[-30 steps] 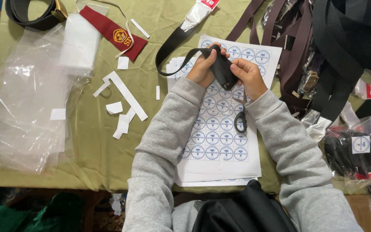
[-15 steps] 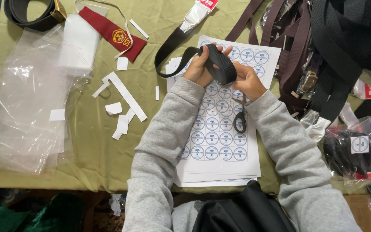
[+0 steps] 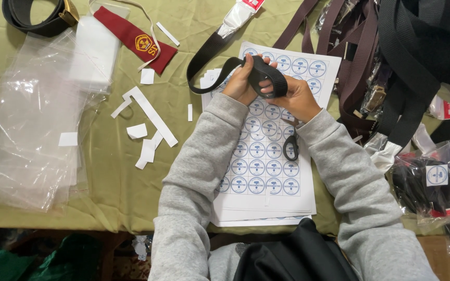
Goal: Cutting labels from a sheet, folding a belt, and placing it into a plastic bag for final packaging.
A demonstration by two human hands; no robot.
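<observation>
Bare green tablecloth stays open between the paper scraps and the sticker sheets, while clear plastic bags crowd the left, a heap of belts and bagged belts blocks the right, and scissors lie between the sleeves.

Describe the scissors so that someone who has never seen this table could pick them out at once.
Start at the white sheet of round blue stickers in the middle of the olive-green tablecloth. The scissors lie on that sheet, just below the right hand and beside the grey right sleeve. Their black loop handles are the only dark thing lying on the white sheet; the blades are hidden by the hand.
</observation>
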